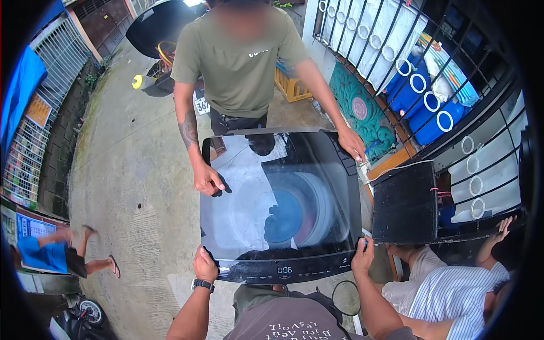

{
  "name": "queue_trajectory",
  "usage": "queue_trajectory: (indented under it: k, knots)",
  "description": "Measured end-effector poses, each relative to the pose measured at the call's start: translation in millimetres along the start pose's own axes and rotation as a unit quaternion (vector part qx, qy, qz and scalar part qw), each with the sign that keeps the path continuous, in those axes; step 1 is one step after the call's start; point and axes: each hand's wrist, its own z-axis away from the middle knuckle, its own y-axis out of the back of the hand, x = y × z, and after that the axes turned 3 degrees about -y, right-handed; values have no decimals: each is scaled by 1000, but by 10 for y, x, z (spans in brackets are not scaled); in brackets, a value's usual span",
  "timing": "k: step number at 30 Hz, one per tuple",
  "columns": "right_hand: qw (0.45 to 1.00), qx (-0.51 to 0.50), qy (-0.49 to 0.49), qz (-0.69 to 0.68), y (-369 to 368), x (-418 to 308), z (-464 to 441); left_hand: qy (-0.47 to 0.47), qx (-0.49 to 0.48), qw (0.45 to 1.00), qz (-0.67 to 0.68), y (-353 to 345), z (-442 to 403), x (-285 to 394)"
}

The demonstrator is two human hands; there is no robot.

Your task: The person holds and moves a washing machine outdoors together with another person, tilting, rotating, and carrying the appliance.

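Between my hands stands a top-load washing machine (309,263) with a dark glass lid (238,226). A round tub shows through the glass, and its front panel display (284,270) is lit. My left hand (205,265), with a watch (202,285) at the wrist, is closed around the near left corner. At the near right corner my right hand (362,258) grips the edge; its fingertips are partly hidden. Across from me, another person's hand (208,179) is over the left part of the lid. Their other hand (351,144) rests by the far right corner.
A person in an olive shirt (238,73) faces me. On the right are a black panel (403,204), a barred window and a person in a striped shirt (459,300). A round mirror (345,297) is near my right forearm. Someone in blue (42,252) moves along the left.
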Motion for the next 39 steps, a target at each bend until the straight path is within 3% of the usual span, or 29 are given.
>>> queue_trajectory:
  k: [39]
  knots:
    - [1000, 4, 0, -6, 27, -123, -3, 6, -2, 1000, -5, 20, 3, 51]
